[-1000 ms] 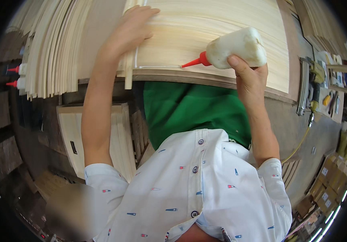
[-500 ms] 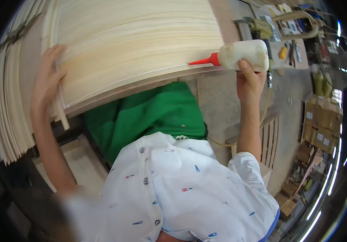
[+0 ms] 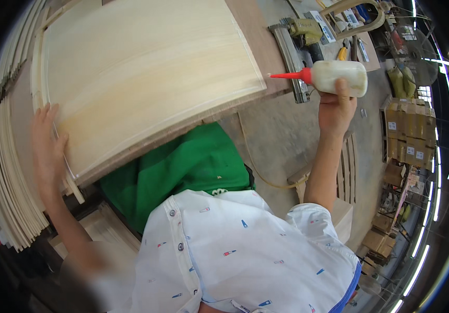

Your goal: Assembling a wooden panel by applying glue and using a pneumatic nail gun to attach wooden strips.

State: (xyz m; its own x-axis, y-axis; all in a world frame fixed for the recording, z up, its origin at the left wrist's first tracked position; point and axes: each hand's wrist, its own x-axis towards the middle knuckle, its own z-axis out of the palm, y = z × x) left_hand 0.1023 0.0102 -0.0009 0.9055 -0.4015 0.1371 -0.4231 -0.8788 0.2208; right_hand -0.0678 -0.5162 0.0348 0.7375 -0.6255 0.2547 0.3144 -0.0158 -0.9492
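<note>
A pale plywood panel lies on the workbench, with a thin white line of glue along its near, left and right edges. My right hand is wrapped round a white glue bottle. The bottle is held sideways, its red nozzle pointing left, with the tip just past the panel's near right corner. At the panel's left edge, my left hand rests with fingers stretched out, beside and partly over narrow wood strips.
A stack of thin wood strips stands at the far left. A nail gun lies on the bench's right part. Beyond are an arched wooden frame, a yellow-handled tool and cardboard boxes. A yellow hose trails over the floor.
The glue bottle has moved right, its nozzle tip going from the panel's near edge to beyond its corner. My left hand stays by the left edge. The whole view has shifted.
</note>
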